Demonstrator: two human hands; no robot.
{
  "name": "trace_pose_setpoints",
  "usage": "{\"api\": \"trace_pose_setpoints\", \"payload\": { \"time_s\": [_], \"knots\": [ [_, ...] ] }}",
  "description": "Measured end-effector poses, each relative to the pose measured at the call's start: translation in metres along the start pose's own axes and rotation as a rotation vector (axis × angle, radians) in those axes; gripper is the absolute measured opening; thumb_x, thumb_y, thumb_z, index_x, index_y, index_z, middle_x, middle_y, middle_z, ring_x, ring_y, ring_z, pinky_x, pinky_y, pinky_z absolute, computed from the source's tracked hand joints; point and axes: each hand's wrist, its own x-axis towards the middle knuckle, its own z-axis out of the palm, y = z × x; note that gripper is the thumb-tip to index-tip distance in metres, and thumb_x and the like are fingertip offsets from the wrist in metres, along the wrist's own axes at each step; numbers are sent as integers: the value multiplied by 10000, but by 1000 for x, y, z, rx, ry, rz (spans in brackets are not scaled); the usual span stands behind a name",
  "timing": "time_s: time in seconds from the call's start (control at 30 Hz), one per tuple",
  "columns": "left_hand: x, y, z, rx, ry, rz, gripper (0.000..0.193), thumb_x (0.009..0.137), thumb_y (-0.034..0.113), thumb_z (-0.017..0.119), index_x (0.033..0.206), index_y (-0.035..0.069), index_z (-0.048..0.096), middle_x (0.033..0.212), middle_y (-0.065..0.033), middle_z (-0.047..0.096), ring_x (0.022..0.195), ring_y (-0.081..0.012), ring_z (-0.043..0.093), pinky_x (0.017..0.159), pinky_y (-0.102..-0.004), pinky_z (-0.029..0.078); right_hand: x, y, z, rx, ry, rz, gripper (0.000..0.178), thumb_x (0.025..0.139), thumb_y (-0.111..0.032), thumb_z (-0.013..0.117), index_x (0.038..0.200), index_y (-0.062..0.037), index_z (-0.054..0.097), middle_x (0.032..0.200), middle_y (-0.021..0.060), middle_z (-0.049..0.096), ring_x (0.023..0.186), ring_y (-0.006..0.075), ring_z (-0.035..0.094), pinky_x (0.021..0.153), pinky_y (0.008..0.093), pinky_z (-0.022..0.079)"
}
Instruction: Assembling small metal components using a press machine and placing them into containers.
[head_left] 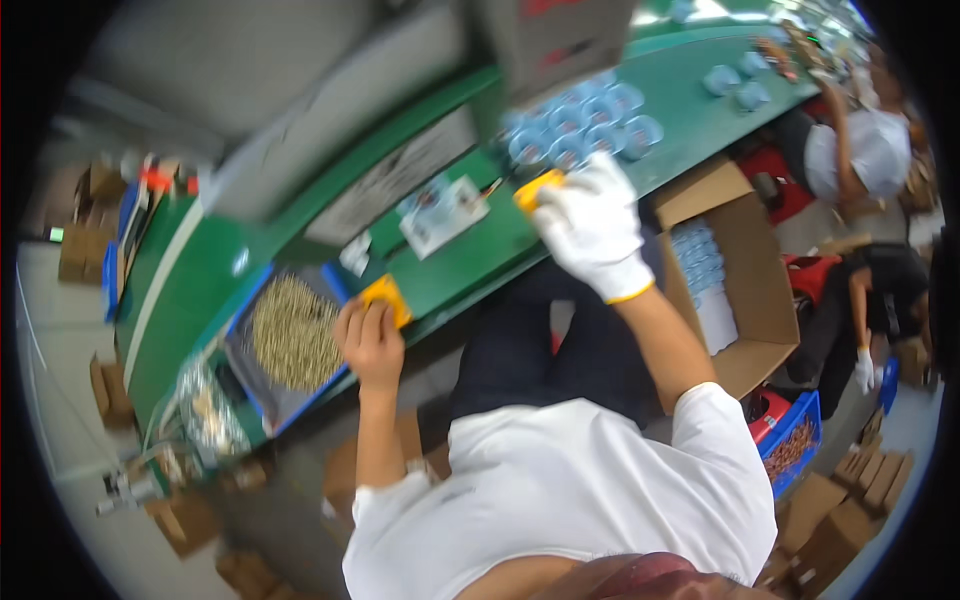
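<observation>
My left hand is bare, its fingers closed on a flat orange-yellow piece at the bench's near edge, beside a blue tray of small brass-coloured pieces. My right hand, in a white glove with a yellow cuff, grips a second orange-yellow piece. Just beyond that glove stand several light-blue round cups grouped on the green bench. Between my hands lie a white sheet or pouch and a small white scrap. Blur hides what the yellow pieces are.
An open cardboard box with light-blue cups inside stands right of my legs. Beyond it two people sit at work. A blue crate of reddish-brown pieces sits lower right. A grey box overhangs the bench. Clear plastic bags lie left.
</observation>
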Motion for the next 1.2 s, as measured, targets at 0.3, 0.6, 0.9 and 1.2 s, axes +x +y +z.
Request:
{"api": "trace_pose_setpoints", "payload": {
  "time_s": [0.3,0.6,0.9,1.2],
  "knots": [
    [31,14,-5,-189,-15,-141,44,945,22,782,980,0,767,948,-128,741,1019,-359,682,929,-476,532,-40,16,14,107,132,-81,400,815,-226,791,1146,-14,718,1089,138,732,1023,358,699,992,529,524],
    [67,33,25,-262,-81,-105,103,945,42,813,1043,9,809,998,-131,763,918,-310,707,826,-413,560,-45,28,6,27,167,-55,320,804,-228,773,1052,-29,726,1133,128,712,968,347,661,895,496,521],
    [52,20,22,-235,-33,-252,121,960,27,800,1074,-7,820,1038,-148,782,932,-335,763,837,-417,595,-45,26,17,63,226,-37,193,858,-252,719,916,-68,726,1103,119,692,951,328,648,864,477,518],
    [56,13,27,-410,-14,-374,145,949,46,822,1077,-21,825,979,-151,801,890,-270,771,841,-367,582,-58,43,42,114,252,66,112,826,-155,763,914,-86,756,1121,118,740,990,360,692,888,489,562]
  ]
}}
